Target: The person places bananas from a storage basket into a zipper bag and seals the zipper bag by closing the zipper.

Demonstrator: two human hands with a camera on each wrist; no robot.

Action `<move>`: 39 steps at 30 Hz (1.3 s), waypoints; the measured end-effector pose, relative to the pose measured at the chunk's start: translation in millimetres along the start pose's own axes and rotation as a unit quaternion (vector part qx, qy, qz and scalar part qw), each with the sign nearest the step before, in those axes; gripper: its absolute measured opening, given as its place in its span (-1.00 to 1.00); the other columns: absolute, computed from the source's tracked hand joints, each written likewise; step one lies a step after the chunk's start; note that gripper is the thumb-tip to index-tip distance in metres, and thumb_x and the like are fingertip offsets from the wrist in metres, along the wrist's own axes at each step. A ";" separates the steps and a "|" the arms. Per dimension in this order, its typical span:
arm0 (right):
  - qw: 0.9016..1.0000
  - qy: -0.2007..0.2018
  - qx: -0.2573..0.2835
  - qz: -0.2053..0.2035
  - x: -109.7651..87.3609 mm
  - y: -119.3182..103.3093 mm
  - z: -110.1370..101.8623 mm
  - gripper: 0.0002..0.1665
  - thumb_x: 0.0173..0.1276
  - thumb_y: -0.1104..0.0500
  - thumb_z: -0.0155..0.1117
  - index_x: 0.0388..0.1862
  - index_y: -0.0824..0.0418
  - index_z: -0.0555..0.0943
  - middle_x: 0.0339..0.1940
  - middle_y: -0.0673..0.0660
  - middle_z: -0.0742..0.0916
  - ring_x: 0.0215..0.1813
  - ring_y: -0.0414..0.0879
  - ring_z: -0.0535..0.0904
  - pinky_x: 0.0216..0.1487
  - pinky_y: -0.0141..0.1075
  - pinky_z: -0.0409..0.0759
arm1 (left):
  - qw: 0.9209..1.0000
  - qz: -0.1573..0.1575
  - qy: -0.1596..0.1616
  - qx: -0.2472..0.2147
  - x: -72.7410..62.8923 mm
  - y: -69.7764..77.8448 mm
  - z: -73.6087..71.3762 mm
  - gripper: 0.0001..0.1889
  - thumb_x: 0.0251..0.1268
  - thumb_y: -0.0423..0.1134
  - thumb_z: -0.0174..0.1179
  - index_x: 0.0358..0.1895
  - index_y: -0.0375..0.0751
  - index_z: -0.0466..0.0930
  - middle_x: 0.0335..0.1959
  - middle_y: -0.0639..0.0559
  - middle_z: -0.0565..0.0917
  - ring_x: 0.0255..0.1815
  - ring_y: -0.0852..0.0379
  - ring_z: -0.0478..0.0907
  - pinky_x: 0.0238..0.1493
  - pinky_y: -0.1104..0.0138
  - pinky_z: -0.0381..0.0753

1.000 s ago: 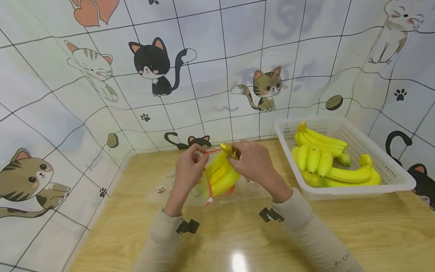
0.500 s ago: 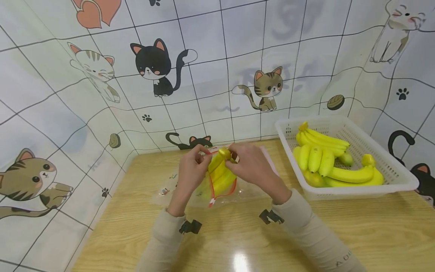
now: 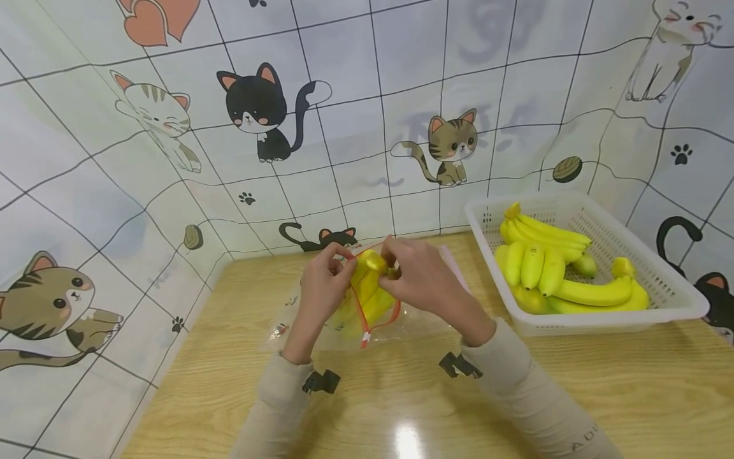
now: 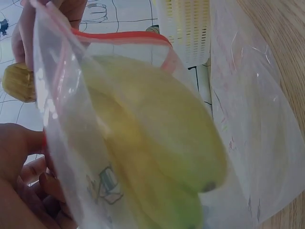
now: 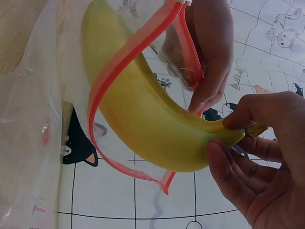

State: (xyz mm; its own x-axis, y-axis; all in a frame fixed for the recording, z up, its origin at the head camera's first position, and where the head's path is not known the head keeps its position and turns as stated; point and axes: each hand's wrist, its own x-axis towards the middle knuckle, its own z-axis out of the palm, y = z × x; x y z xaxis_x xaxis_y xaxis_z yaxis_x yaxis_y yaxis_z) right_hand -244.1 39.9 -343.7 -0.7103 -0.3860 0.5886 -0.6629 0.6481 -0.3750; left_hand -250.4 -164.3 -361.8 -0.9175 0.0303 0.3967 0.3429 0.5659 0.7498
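My left hand (image 3: 323, 280) pinches the red zip edge of a clear zip bag (image 4: 62, 143), holding its mouth apart. In my right hand (image 3: 421, 274) is a bunch of bananas (image 5: 143, 119), pinched near its stem end. The bunch's lower ends sit inside the bag, blurred through the plastic in the left wrist view. Its stem end (image 4: 18, 82) sticks out past the red opening, between the two hands. In the right wrist view the red zip edge (image 5: 109, 81) loops round the bananas.
A white perforated plastic basket (image 3: 676, 312) stands at the right, with a banana bunch (image 3: 533, 264) and other bananas in it. More clear plastic (image 4: 257, 129) lies on the wooden table (image 3: 367, 401) beside the held bag. Behind rises a cat-patterned wall covering (image 3: 355, 127).
The banana bunch has moved left and deeper into the bag, its stem now nearer my left hand. The red zip edge has shifted slightly right around it.
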 end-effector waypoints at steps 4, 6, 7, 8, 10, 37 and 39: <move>1.000 -0.011 0.017 -0.021 0.7 1.1 3.3 -0.77 0.13 0.26 0.49 -0.34 0.11 0.57 -0.40 -0.01 0.70 -0.45 -0.22 0.49 -0.46 -0.43 0.52 | 1.000 0.008 0.001 -0.003 -0.1 0.2 0.3 -0.96 0.46 -0.22 0.25 -0.14 -0.05 0.65 -0.70 0.03 0.47 -0.77 0.15 0.30 -0.72 0.41 0.23; 0.999 -0.015 0.019 -0.027 0.7 1.6 5.0 -0.78 0.15 0.25 0.50 -0.34 0.12 0.58 -0.41 0.00 0.70 -0.45 -0.22 0.49 -0.44 -0.43 0.52 | 1.000 0.014 -0.001 -0.006 -0.3 -0.4 0.5 -0.96 0.46 -0.22 0.25 -0.15 -0.06 0.65 -0.70 0.03 0.47 -0.78 0.16 0.30 -0.73 0.41 0.24; 0.999 -0.016 0.021 -0.030 0.8 2.0 6.0 -0.78 0.15 0.25 0.50 -0.34 0.12 0.58 -0.41 0.01 0.71 -0.45 -0.22 0.50 -0.44 -0.43 0.52 | 1.000 0.016 -0.002 -0.009 -0.5 -0.7 0.6 -0.96 0.46 -0.22 0.25 -0.15 -0.07 0.65 -0.70 0.03 0.47 -0.79 0.17 0.31 -0.74 0.41 0.24; 0.999 -0.018 0.022 -0.031 0.6 2.4 7.0 -0.78 0.15 0.25 0.50 -0.34 0.13 0.58 -0.40 0.01 0.71 -0.46 -0.23 0.51 -0.45 -0.44 0.52 | 1.000 0.017 -0.003 -0.012 -0.7 -1.0 0.7 -0.96 0.46 -0.23 0.25 -0.15 -0.07 0.65 -0.70 0.03 0.47 -0.79 0.16 0.31 -0.74 0.41 0.26; 0.999 -0.020 0.025 -0.030 0.2 3.6 8.7 -0.77 0.15 0.26 0.50 -0.33 0.14 0.58 -0.39 0.03 0.72 -0.46 -0.23 0.53 -0.45 -0.45 0.54 | 1.000 0.017 -0.005 -0.020 -1.3 -1.3 0.4 -0.96 0.46 -0.23 0.25 -0.15 -0.08 0.64 -0.70 0.03 0.47 -0.80 0.15 0.32 -0.74 0.42 0.26; 0.998 -0.004 0.057 -0.034 -4.8 6.1 38.1 -0.82 0.23 0.23 0.46 -0.24 0.20 0.63 -0.37 0.03 0.76 -0.43 -0.16 0.75 -0.35 -0.47 0.66 | 0.998 0.035 -0.029 -0.033 -1.7 4.2 -2.0 -0.96 0.51 -0.23 0.21 -0.11 -0.07 0.61 -0.65 -0.01 0.51 -0.80 0.09 0.41 -0.75 0.37 0.43; 0.998 -0.005 0.059 -0.029 -4.6 5.8 38.3 -0.83 0.24 0.23 0.46 -0.22 0.21 0.65 -0.34 0.03 0.78 -0.41 -0.17 0.78 -0.34 -0.48 0.68 | 0.998 0.036 -0.029 -0.034 -2.0 4.9 -2.0 -0.96 0.51 -0.24 0.21 -0.11 -0.08 0.61 -0.64 -0.02 0.51 -0.80 0.09 0.42 -0.74 0.37 0.43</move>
State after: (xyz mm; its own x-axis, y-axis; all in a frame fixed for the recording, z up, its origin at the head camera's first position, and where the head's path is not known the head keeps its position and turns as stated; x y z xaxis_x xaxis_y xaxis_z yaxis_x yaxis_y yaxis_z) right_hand -253.8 20.2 -376.0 -0.6723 -0.4278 0.6041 -0.7253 0.5438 -0.4222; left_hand -246.5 -163.3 -357.9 -0.8993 0.1177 0.4211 0.4196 0.5029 0.7556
